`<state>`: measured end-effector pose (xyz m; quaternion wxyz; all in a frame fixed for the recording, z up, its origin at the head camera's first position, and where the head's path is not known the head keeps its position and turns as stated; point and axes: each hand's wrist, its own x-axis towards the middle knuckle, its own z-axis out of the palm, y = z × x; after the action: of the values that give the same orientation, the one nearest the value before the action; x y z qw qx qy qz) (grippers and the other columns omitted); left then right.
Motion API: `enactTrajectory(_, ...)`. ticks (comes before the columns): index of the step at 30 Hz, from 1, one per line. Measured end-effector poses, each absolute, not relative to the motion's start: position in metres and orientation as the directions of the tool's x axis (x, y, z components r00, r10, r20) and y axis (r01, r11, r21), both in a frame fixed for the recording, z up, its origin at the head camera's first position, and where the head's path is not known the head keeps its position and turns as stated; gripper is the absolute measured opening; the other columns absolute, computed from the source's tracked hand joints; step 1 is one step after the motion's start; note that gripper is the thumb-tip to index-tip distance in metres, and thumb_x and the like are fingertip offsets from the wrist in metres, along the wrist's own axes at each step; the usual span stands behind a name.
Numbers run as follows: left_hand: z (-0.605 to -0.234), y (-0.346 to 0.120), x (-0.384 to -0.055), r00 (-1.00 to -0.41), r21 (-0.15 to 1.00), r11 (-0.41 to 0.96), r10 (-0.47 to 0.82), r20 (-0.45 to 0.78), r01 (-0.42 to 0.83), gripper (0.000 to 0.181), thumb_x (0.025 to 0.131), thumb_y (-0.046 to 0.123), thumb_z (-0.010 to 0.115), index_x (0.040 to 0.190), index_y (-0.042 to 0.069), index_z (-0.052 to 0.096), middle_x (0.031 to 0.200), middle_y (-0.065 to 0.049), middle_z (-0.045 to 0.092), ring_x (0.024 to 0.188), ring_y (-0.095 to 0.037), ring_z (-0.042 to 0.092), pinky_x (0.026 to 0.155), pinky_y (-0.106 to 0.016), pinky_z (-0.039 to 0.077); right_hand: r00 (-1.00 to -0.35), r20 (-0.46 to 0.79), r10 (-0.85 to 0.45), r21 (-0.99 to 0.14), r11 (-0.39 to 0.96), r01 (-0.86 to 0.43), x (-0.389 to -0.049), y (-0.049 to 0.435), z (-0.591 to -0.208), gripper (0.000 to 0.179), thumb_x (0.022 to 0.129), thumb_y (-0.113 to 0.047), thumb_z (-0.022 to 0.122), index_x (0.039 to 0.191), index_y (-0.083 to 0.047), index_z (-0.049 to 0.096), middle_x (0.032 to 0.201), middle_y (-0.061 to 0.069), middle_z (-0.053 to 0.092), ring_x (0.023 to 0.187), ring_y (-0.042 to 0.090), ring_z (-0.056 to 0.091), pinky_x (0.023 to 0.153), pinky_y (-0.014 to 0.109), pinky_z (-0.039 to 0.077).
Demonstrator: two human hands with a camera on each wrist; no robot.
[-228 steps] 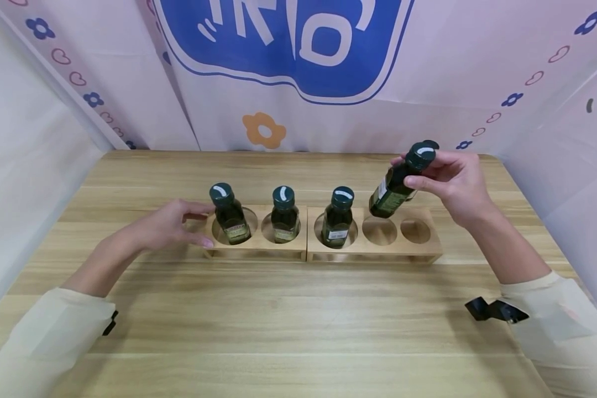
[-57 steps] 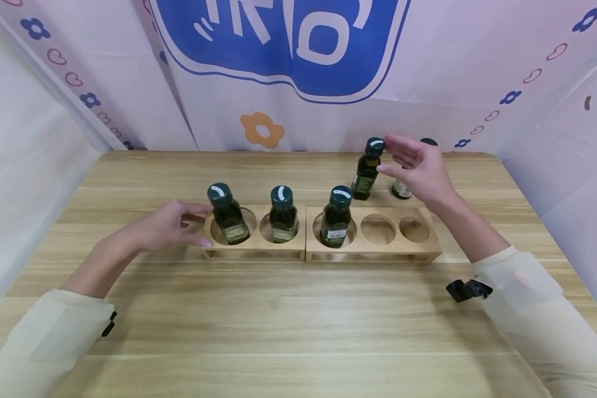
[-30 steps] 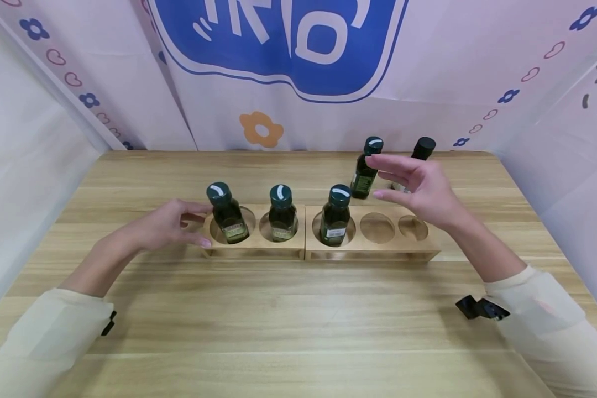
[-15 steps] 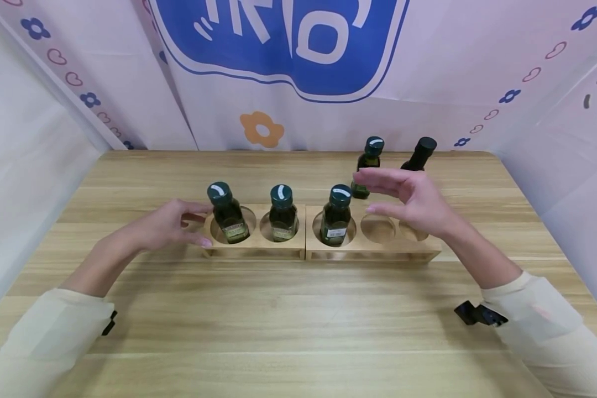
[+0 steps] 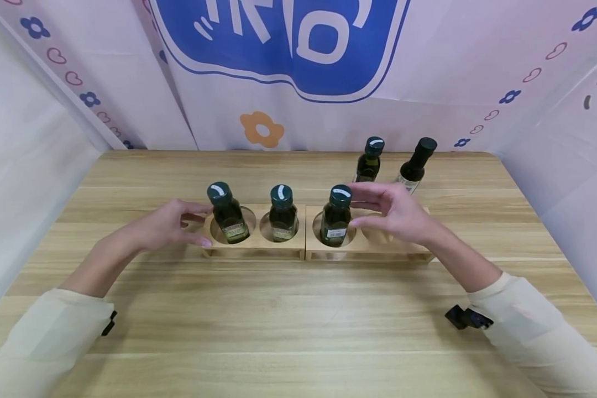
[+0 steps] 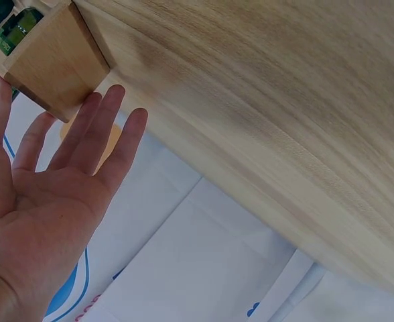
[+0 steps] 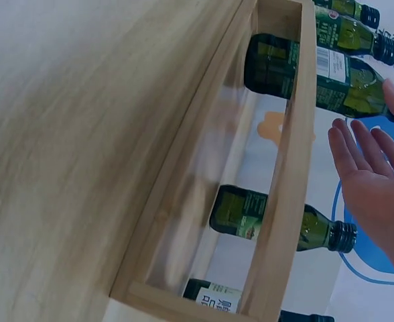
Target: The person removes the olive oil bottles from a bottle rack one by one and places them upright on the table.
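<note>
Two wooden racks stand end to end, a left rack (image 5: 252, 255) and a right rack (image 5: 320, 255). Green-capped dark bottles sit in their holes: a far-left bottle (image 5: 231, 221), a second bottle (image 5: 282, 216) and a third bottle (image 5: 336, 216). My left hand (image 5: 166, 225) rests at the left rack's outer end, thumb in front and fingers behind, straight in the left wrist view. My right hand (image 5: 390, 213) is beside the third bottle, thumb and fingertips right at its neck and shoulder, the fingers extended in the right wrist view. It covers part of the right rack's other holes.
Behind the right rack stand a green-capped bottle (image 5: 368, 161) and a slimmer black-capped bottle (image 5: 415, 166) on the wooden table (image 5: 298, 320). A white printed backdrop (image 5: 144, 110) rises along the table's back edge.
Earlier my right hand carried a bottle above the right rack, then left it standing behind. Since then the hand has moved forward and left to the third bottle. My left hand stays put.
</note>
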<state>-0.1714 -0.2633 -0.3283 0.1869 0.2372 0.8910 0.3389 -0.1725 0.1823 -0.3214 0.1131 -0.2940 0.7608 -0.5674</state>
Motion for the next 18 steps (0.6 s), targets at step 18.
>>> enactTrajectory(18, -0.329, -0.264, -0.172, -0.816, 0.695, 0.652, 0.554, -0.164, 0.303, 0.070, 0.087, 0.009, 0.084, 0.142, -0.018, 0.049, 0.147, -0.039, 0.047, 0.124, -0.058, 0.057, 0.104, -0.066, 0.047, -0.767, 0.171, -0.618, -0.947, 0.112, -0.301, -0.175, 0.168, -0.328, 0.058, 0.087, 0.013, 0.076, 0.141, 0.012, 0.055, 0.138, 0.025, 0.064, 0.124, 0.025, 0.066, 0.106, 0.038, 0.053)
